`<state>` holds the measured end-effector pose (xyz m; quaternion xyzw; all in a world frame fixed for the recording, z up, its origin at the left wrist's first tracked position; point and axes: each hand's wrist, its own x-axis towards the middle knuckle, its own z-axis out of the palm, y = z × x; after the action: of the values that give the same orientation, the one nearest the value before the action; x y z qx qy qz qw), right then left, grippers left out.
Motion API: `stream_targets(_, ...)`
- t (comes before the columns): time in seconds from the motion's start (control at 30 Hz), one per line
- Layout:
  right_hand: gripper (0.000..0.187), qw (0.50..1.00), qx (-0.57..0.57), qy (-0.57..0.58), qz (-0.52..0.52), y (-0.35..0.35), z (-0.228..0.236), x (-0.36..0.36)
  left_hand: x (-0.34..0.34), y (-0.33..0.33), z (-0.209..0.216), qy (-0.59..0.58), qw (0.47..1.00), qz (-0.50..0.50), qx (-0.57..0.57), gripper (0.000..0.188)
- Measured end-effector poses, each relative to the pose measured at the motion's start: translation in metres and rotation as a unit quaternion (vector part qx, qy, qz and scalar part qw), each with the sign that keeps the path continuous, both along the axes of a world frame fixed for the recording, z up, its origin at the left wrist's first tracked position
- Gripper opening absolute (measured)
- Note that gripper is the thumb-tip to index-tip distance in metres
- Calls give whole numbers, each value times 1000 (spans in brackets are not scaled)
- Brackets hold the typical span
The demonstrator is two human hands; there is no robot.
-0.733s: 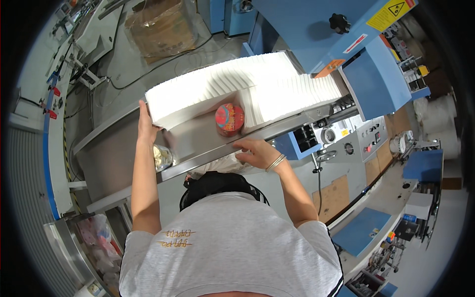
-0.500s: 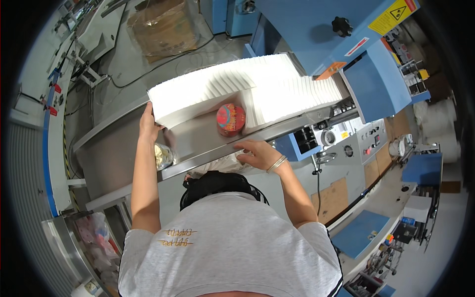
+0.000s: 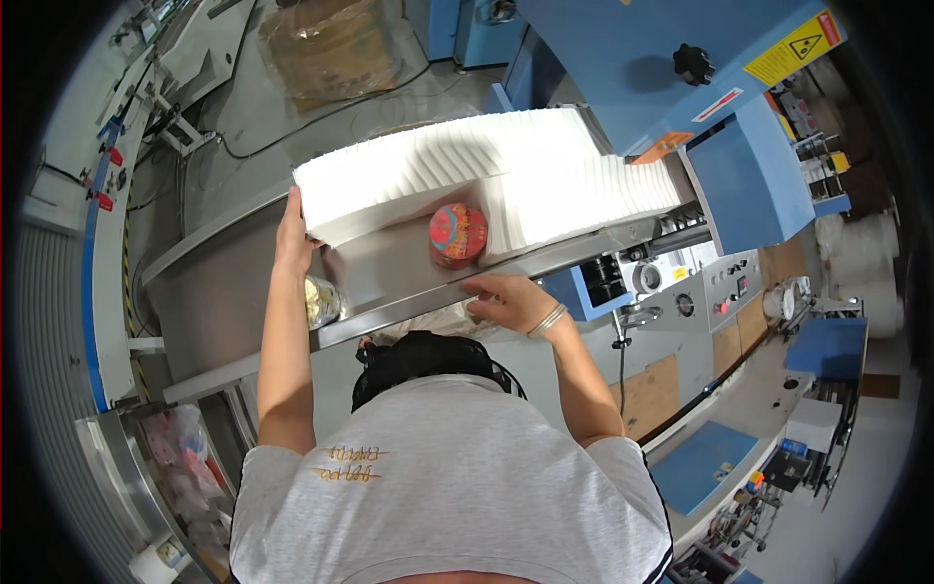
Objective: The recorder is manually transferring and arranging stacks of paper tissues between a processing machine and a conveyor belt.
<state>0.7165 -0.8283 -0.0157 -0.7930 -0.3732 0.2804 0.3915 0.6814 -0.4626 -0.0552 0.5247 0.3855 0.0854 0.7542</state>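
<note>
My view has tilted slightly, with the left hand (image 3: 293, 237) still spread against the white stack (image 3: 399, 170), the right hand (image 3: 512, 303) half-curled, empty, and a jar (image 3: 322, 302) seemingly holding pale pieces.

Free passage over the tray (image 3: 384, 271) between red canister (image 3: 458, 237) and jar (image 3: 321, 302), white stack (image 3: 399, 180) (a barrier) behind.

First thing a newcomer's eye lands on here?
Probably the bright white stack of thin, folded-looking layers running along the metal trough, with the person's left hand at its left end. Next, the round red container in the trough, on the near side of the stack. Then the big blue machine at upper right, with its yellow warning label.
</note>
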Motion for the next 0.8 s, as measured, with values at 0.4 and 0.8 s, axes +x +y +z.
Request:
stream_targets(0.4, 37, 1000, 0, -4, 16, 0, -4, 1, 1, 0, -4, 1, 1000, -13, 24, 64)
stream_targets(0.8, 38, 1000, 8, 16, 24, 2, -14, 0, 0, -1, -2, -1, 1000, -5, 21, 64)
